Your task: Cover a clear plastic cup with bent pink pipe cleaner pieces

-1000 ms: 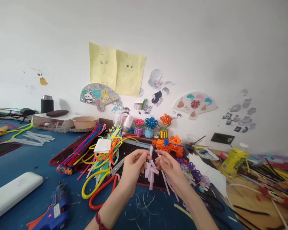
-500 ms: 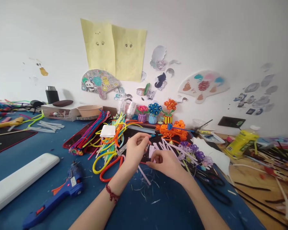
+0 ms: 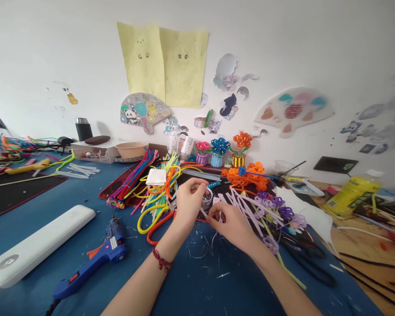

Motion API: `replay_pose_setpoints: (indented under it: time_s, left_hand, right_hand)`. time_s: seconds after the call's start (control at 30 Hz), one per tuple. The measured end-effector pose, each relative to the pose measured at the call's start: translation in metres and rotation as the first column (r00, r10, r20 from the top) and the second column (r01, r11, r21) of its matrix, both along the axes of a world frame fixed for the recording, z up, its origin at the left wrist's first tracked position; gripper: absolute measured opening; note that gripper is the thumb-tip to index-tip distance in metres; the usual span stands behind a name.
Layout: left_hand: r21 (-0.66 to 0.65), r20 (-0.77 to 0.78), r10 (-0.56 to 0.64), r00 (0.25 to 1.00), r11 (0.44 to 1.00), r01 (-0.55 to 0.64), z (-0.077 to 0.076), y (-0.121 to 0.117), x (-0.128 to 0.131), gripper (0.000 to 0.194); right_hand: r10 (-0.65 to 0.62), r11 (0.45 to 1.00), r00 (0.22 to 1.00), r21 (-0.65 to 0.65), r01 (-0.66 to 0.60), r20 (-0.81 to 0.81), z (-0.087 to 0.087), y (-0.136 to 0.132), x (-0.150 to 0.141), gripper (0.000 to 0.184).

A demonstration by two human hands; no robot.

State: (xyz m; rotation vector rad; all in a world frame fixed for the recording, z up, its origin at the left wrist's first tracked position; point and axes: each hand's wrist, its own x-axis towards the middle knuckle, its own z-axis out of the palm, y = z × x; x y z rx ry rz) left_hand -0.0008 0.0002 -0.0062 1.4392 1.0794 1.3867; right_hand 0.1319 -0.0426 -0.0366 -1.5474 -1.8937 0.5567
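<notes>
2 hands work close together. The left hand [image 3: 189, 204] has its fingers pinched on a small clear cup [image 3: 206, 200], and the right hand [image 3: 228, 224] has its fingers together on a pale lilac strip [image 3: 213, 214] just beside it. A slip could tip the cup into the lilac strips [image 3: 250, 210]. Scraps [image 3: 200, 254] litter the blue mat [image 3: 197, 294]; a glue gun [image 3: 113, 245] lies left, yellow paper [image 3: 163, 66] on the wall beyond.

Both forearms, the left forearm [image 3: 141, 281] and the right forearm [image 3: 278, 281], reach in from the near edge of the desk [image 3: 197, 294]. The left hand [image 3: 189, 204] sits higher, its fingers [image 3: 197, 186] curled over, just beside the lower right hand [image 3: 228, 224], whose fingertips [image 3: 213, 215] look pinched, though that's hard to tell from here.
</notes>
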Motion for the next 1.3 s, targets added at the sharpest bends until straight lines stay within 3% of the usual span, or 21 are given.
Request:
replay_pose_setpoints:
  time_s: [0.13, 0.27, 0.33, 0.4, 0.5, 0.6, 0.7, 0.8, 0.87, 1.0, 1.1, 1.3]
  left_hand:
    - [0.166, -0.408, 0.097, 0.908, 0.986, -0.031, 0.001, 0.001, -0.005, 0.015]
    - [0.314, -0.554, 0.278, 0.785, 0.943, -0.113, 0.005, -0.006, -0.004, 0.043]
    - [0.285, -0.603, 0.249, 0.758, 0.955, -0.087, 0.006, -0.009, -0.002, 0.052]
    - [0.205, -0.600, 0.136, 0.788, 0.979, -0.013, 0.004, -0.009, 0.001, 0.051]
    - [0.087, -0.419, -0.032, 0.907, 0.993, 0.075, -0.001, -0.007, 0.004, 0.033]
    - [-0.034, -0.100, -0.172, 0.980, 0.985, 0.170, -0.002, -0.006, 0.006, 0.026]
    - [-0.081, 0.232, -0.270, 0.935, 0.952, 0.295, 0.003, -0.011, 0.007, 0.028]
    - [-0.072, 0.436, -0.325, 0.839, 0.917, 0.393, 0.010, -0.017, 0.008, 0.031]
    - [-0.058, 0.487, -0.367, 0.793, 0.892, 0.448, 0.012, -0.020, 0.009, 0.030]
    - [-0.053, 0.477, -0.415, 0.775, 0.866, 0.497, 0.008, -0.021, 0.011, 0.027]
    - [-0.087, 0.453, -0.484, 0.748, 0.811, 0.578, 0.004, -0.020, 0.012, 0.030]
    - [-0.159, 0.305, -0.633, 0.712, 0.703, 0.693, 0.002, -0.024, 0.013, 0.037]
  right_hand:
    - [0.083, 0.987, 0.930, -0.100, -0.127, -0.359, 0.000, 0.007, 0.021, 0.024]
    - [0.074, 0.982, 0.826, -0.102, -0.157, -0.560, -0.002, 0.012, 0.033, 0.034]
    - [0.065, 0.986, 0.780, -0.082, -0.148, -0.622, 0.000, 0.013, 0.034, 0.036]
    - [0.064, 0.986, 0.737, -0.071, -0.150, -0.673, 0.003, 0.012, 0.033, 0.036]
    - [0.082, 0.980, 0.682, -0.065, -0.187, -0.727, 0.005, 0.010, 0.031, 0.035]
    - [0.068, 0.978, 0.604, -0.067, -0.198, -0.794, 0.003, 0.011, 0.030, 0.032]
    - [-0.005, 0.988, 0.429, -0.072, -0.140, -0.904, 0.001, 0.012, 0.031, 0.029]
    - [-0.059, 0.990, 0.257, -0.089, -0.108, -0.965, 0.002, 0.012, 0.033, 0.028]
    - [-0.078, 0.988, 0.189, -0.102, -0.119, -0.979, 0.004, 0.012, 0.033, 0.028]
    - [-0.087, 0.992, 0.069, -0.093, -0.090, -0.994, 0.007, 0.013, 0.033, 0.028]
    - [-0.041, 0.998, 0.084, -0.044, -0.036, -0.996, 0.008, 0.013, 0.032, 0.029]
    - [0.028, 0.999, 0.357, 0.036, 0.015, -0.934, 0.014, 0.006, 0.035, 0.029]
